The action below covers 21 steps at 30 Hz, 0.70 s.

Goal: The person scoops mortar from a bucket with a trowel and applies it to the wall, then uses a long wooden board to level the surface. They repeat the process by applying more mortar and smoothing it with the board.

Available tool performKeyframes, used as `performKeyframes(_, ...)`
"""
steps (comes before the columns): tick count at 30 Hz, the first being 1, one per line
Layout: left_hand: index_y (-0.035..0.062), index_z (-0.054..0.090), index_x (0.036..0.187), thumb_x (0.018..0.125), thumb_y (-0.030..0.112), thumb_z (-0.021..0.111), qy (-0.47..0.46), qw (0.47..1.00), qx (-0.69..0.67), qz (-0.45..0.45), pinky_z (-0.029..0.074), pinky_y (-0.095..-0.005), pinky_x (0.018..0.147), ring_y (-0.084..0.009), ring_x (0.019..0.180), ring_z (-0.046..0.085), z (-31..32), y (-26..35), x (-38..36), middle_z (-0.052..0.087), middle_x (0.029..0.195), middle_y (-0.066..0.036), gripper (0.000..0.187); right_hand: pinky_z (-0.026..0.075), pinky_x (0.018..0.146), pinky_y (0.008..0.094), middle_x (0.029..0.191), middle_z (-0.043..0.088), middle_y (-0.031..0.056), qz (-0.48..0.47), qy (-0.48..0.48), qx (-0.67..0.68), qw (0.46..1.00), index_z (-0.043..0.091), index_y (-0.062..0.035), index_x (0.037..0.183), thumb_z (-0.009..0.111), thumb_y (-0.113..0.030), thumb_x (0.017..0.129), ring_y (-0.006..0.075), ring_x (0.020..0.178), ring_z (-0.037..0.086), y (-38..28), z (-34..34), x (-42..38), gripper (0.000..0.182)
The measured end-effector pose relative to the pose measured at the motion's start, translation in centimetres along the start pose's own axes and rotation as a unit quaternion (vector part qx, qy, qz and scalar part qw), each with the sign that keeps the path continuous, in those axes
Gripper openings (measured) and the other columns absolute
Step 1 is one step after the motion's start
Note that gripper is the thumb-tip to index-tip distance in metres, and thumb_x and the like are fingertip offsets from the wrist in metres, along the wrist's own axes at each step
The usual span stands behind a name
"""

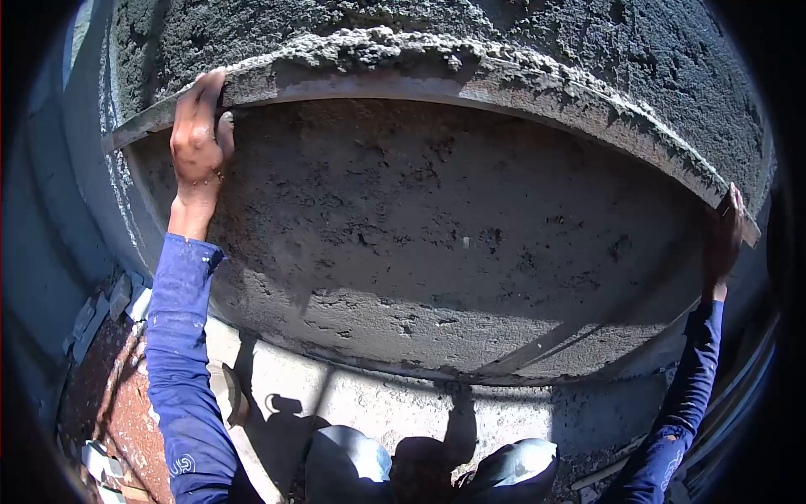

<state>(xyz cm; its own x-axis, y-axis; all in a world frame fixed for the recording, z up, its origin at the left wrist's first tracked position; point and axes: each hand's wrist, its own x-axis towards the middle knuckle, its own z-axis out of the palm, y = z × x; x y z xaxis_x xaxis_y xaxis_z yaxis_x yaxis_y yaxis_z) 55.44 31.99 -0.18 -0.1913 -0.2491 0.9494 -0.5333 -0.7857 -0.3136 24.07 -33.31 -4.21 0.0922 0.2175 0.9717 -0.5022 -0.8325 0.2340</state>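
A long straightedge [369, 86] spans the plastered wall from side to side, looking curved through the lens. My left hand [199, 139] is closed over it near its left end, fingers over the top and thumb below. Near the right end, in shade, my right hand [727, 235] grips the same bar. Fresh wet mortar [378, 49] is heaped along the bar's upper edge. Above it the plaster [588, 42] is rough and lumpy. Below, the plaster [403, 218] is flatter, with scattered pits and holes.
Pale concrete floor [361, 395] runs along the wall's foot. Broken rubble [101, 315] and reddish soil [126, 395] lie at the left. A round container [225, 393] stands beside my left forearm. Long thin pieces [739, 378] lean at the right. My knees [348, 454] show at the bottom.
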Motion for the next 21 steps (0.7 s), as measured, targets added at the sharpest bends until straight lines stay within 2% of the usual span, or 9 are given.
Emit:
performKeyframes(4,0.0043,0.051,0.127,0.073,-0.006,0.058,-0.028,0.998,0.05,-0.034,0.041,-0.0386,0.1,-0.0329,0.116,0.051,-1.7,-6.4,-2.9,0.054,0.124,-0.016,0.055,0.034,0.107,0.0374,0.133,0.05,0.0118,0.004,0.012,-0.007,1.0,0.046,-0.0066,0.133,0.06,-0.016,0.088,0.0264,0.126,0.044,-8.2,-0.9,3.1,0.048)
performKeyframes(7,0.0041,0.052,0.127,0.076,-0.003,0.06,-0.069,0.994,0.065,-0.062,0.04,-0.0382,0.101,-0.0331,0.117,0.051,-2.6,-7.2,-7.8,0.054,0.125,-0.016,0.053,0.033,0.107,0.0402,0.133,0.05,0.0125,-0.026,-0.009,-0.001,1.0,0.045,-0.0064,0.134,0.063,-0.017,0.086,0.0273,0.126,0.045,-11.0,-1.8,0.7,0.052)
performKeyframes(10,0.0003,0.053,0.124,0.078,0.0,0.059,-0.071,0.995,0.055,-0.042,0.041,-0.0393,0.098,-0.0348,0.114,0.052,-2.3,-3.1,-10.3,0.054,0.122,-0.018,0.046,0.03,0.109,0.0439,0.135,0.048,0.0138,-0.009,-0.044,0.014,0.999,0.044,-0.0044,0.134,0.062,-0.014,0.086,0.0288,0.129,0.042,-8.8,-2.1,-3.8,0.052)
performKeyframes(12,-0.0025,0.054,0.123,0.077,0.001,0.059,-0.063,0.997,0.041,-0.019,0.042,-0.0403,0.098,-0.0361,0.113,0.052,-1.5,0.7,-9.4,0.054,0.119,-0.019,0.046,0.029,0.11,0.0435,0.136,0.045,0.0161,0.002,-0.074,0.0,0.997,0.043,-0.0027,0.134,0.058,-0.015,0.089,0.0298,0.131,0.039,-4.7,-1.7,-7.1,0.05)
performKeyframes(15,-0.0021,0.055,0.119,0.075,0.003,0.057,-0.051,0.999,0.015,0.01,0.044,-0.0412,0.095,-0.0371,0.109,0.054,-0.4,5.6,-5.1,0.056,0.115,-0.018,0.044,0.029,0.11,0.0402,0.139,0.042,0.0161,0.031,-0.063,0.046,0.996,0.04,-0.001,0.136,0.049,-0.015,0.093,0.0284,0.133,0.037,2.3,-0.3,-9.2,0.046)
performKeyframes(16,-0.0007,0.057,0.116,0.071,-0.001,0.056,-0.019,0.999,0.017,0.021,0.047,-0.0409,0.092,-0.0356,0.108,0.055,0.2,6.5,-3.2,0.057,0.113,-0.016,0.045,0.029,0.11,0.0402,0.139,0.042,0.0161,0.029,-0.059,0.046,0.997,0.04,-0.001,0.136,0.049,-0.015,0.093,0.0284,0.133,0.037,3.3,0.1,-8.3,0.046)
performKeyframes(17,0.0007,0.058,0.113,0.067,-0.005,0.056,0.013,0.999,0.017,0.034,0.05,-0.0405,0.089,-0.0341,0.107,0.056,0.6,6.7,-1.2,0.058,0.112,-0.014,0.047,0.029,0.11,0.0388,0.14,0.041,0.0152,0.048,-0.054,0.04,0.997,0.039,-0.0021,0.137,0.048,-0.014,0.093,0.028,0.133,0.036,4.1,0.2,-7.2,0.046)
performKeyframes(20,0.0058,0.056,0.119,0.067,-0.002,0.059,0.03,0.998,0.022,0.042,0.05,-0.0377,0.089,-0.0309,0.105,0.057,1.0,4.3,3.2,0.058,0.111,-0.012,0.052,0.032,0.108,0.0344,0.142,0.04,0.0117,0.078,-0.026,0.019,0.996,0.038,-0.0078,0.138,0.044,-0.005,0.094,0.0248,0.134,0.036,6.2,1.6,-2.4,0.045)
performKeyframes(21,0.0075,0.057,0.118,0.068,-0.002,0.06,0.051,0.996,0.035,0.063,0.049,-0.0374,0.09,-0.0306,0.104,0.057,1.4,2.6,4.3,0.058,0.111,-0.011,0.052,0.032,0.108,0.0348,0.142,0.04,0.0112,0.042,-0.009,0.011,0.999,0.037,-0.008,0.139,0.045,-0.006,0.094,0.025,0.134,0.035,7.2,2.5,-0.5,0.045)
